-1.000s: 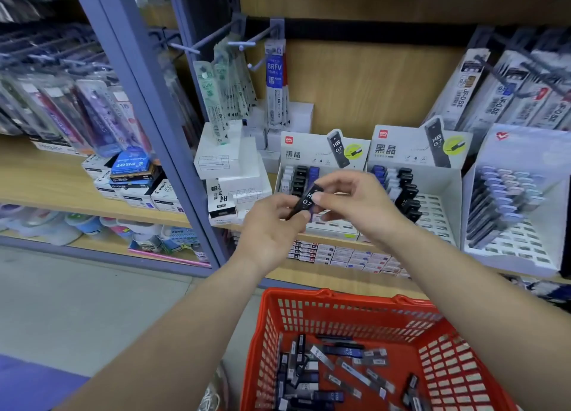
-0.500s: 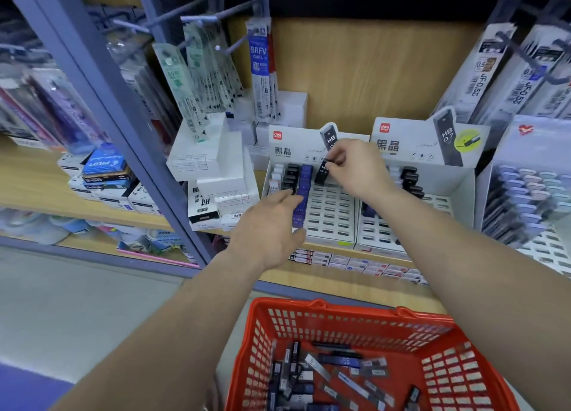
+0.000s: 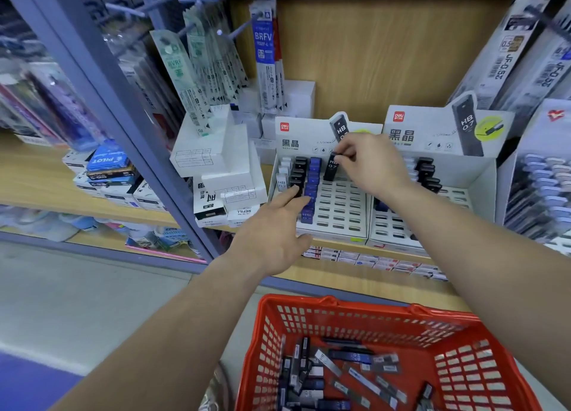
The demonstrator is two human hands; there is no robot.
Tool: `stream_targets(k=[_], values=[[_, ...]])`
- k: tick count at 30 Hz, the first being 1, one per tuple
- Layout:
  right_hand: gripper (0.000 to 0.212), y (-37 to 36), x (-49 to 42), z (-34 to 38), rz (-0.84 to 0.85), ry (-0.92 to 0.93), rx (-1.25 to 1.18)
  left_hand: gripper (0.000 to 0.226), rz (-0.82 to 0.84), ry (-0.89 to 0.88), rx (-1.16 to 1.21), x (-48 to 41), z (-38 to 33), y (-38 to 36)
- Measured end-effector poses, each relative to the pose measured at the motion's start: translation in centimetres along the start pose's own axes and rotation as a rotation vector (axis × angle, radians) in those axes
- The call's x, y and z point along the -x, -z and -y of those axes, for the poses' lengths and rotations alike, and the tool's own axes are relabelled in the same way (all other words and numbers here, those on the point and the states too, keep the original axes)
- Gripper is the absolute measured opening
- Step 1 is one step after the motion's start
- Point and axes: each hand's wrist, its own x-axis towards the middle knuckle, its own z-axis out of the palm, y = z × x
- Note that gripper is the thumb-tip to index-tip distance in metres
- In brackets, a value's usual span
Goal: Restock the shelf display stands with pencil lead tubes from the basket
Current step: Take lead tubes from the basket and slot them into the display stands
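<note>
- Right hand [image 3: 370, 163]: thumb and fingertips pinch the top end of one black tube [image 3: 331, 169]. The other fingers are curled in.
- Black tube: it stands nearly upright, tilted slightly, and is printed "HB 0.7" in white. Its lower end sits at the back row of the left display stand [image 3: 340, 213], just right of the blue column. Whether it is fully seated in a slot cannot be told.
- Left hand [image 3: 272, 231]: relaxed and holding nothing, palm down, with the fingers [image 3: 290, 194] stretched forward. The fingertips touch the front of the filled columns in the same stand.
- Left display stand: white card with a slotted grid.
  - The far-left column holds pale tubes.
  - Next come the black tubes [image 3: 298, 169], then the blue tubes [image 3: 312, 182].
  - The slots to the right show open.
- Right display stand [image 3: 482, 176]: same design, touching the left one. A few dark tubes sit at its back, partly hidden by the right forearm.
- Shelf [image 3: 355, 281]: a wooden board that carries both stands, with a row of small labelled packs along its front.
- Basket [image 3: 340, 315]: red plastic, below the shelf and under both forearms. Loose tubes [image 3: 355, 356], black, blue and grey, lie scattered flat on its floor.
- White boxes [image 3: 216, 151] are stacked to the left of the stands, and refill packs [image 3: 265, 55] hang on hooks above.
</note>
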Motion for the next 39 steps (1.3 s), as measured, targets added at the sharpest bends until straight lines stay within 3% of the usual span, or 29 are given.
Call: stream_targets(k=[14, 19, 25, 31, 39], values=[[0.017, -0.9, -0.6, 0.3, 0.160, 0.036, 0.318, 0.076, 0.009, 0.017, 0.037, -0.9, -0.4, -0.2], [0.027, 1.0, 0.1, 2.1, 0.147, -0.003, 0.280, 0.071, -0.058, 0.008, 0.061, -0.8, -1.3, 0.3], [0.024, 5.6, 7.1, 4.5, 0.029, -0.023, 0.107, 0.046, -0.201, -0.070, 0.122, 3.2, -4.1, 0.6], [0.024, 5.8, 19.5, 2.5, 0.079, -0.113, 0.024, 0.035, 0.063, -0.055, 0.002, 9.6, -4.0, -5.3], [0.047, -0.3, 31.7, -5.2, 0.557, -0.320, 0.065, 0.057, 0.392, 0.180, 0.030, 15.1, 0.0, -17.7]])
